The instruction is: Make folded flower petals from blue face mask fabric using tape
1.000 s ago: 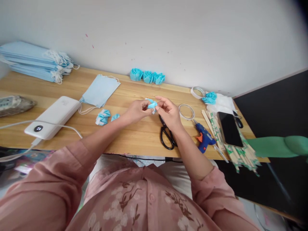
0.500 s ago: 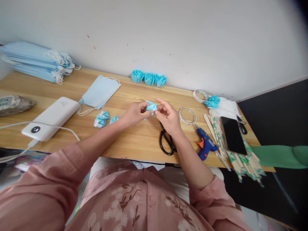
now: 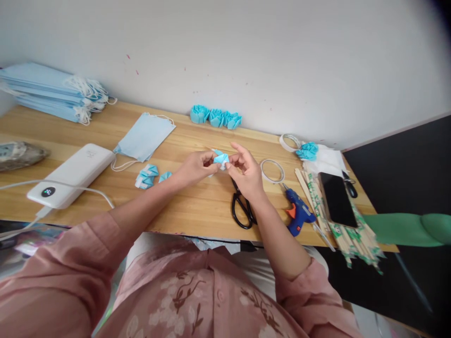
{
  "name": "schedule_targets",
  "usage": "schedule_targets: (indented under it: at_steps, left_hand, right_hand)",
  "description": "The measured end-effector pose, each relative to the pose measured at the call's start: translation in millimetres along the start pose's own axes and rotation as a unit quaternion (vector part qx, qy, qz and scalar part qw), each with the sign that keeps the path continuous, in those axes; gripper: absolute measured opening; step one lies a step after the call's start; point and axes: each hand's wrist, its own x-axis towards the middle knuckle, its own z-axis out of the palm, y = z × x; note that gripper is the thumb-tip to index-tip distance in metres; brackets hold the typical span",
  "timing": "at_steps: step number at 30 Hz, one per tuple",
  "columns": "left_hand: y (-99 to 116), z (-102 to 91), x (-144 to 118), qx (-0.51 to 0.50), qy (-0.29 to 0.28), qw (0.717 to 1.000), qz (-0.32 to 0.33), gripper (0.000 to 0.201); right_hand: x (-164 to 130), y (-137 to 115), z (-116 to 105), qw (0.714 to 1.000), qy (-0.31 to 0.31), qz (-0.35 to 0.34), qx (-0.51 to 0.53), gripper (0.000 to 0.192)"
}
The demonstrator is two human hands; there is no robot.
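At a light wooden worktable (image 3: 197, 211) set against a white wall, a person's left hand (image 3: 195, 166) and right hand (image 3: 246, 171) meet above the tabletop, fingertips of both pinching a small folded piece of light-blue mask fabric (image 3: 221, 158) between them. Black-handled scissors (image 3: 240, 211) lie just beneath the right wrist, a blue glue gun (image 3: 299, 212) nearby, and three finished blue fabric rosettes (image 3: 215, 117) by the wall.

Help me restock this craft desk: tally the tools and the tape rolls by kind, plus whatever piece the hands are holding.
Scissors: 1
Glue gun: 1
Tape rolls: 2
Folded blue piece, pinched between left hand and right hand: 1
Total: 5
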Motion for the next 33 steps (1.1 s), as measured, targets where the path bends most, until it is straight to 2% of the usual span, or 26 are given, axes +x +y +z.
schedule_targets:
  at_steps: [3, 6, 8, 12, 18, 27, 33]
  left_hand:
    - [2.0, -0.5, 0.3, 0.015, 0.031, 0.999, -0.008, 0.021]
    - [5.8, -0.2, -0.3, 0.026, 0.062, 0.998, -0.021, 0.022]
    - [7.9, 0.5, -1.3, 0.023, 0.066, 0.997, -0.024, 0.022]
    - [8.5, 2.2, -2.9, 0.007, 0.055, 0.998, -0.025, 0.022]
    - [6.6, 2.9, -2.3, -0.014, 0.052, 0.998, -0.020, 0.019]
    - [10.0, 4.1, -4.6, 0.053, 0.055, 0.997, 0.004, 0.016]
    - [10.7, 3.7, -5.8, 0.083, 0.060, 0.995, 0.015, 0.019]
  right_hand:
    - [-2.0, -5.2, -1.5, 0.992, 0.041, -0.063, -0.103, 0.034]
    - [-4.0, -11.1, -3.3, 0.966, 0.061, -0.133, -0.215, 0.009]
    - [-4.6, -13.5, -3.8, 0.951, 0.044, -0.156, -0.263, 0.012]
    - [-3.9, -14.0, -3.4, 0.934, 0.019, -0.154, -0.322, 0.017]
    - [-3.4, -12.5, -3.1, 0.925, 0.029, -0.169, -0.338, 0.016]
    - [-3.6, -11.4, -1.1, 0.925, 0.034, -0.169, -0.339, 0.017]
    - [-3.4, -10.0, -0.7, 0.944, 0.031, -0.138, -0.299, 0.017]
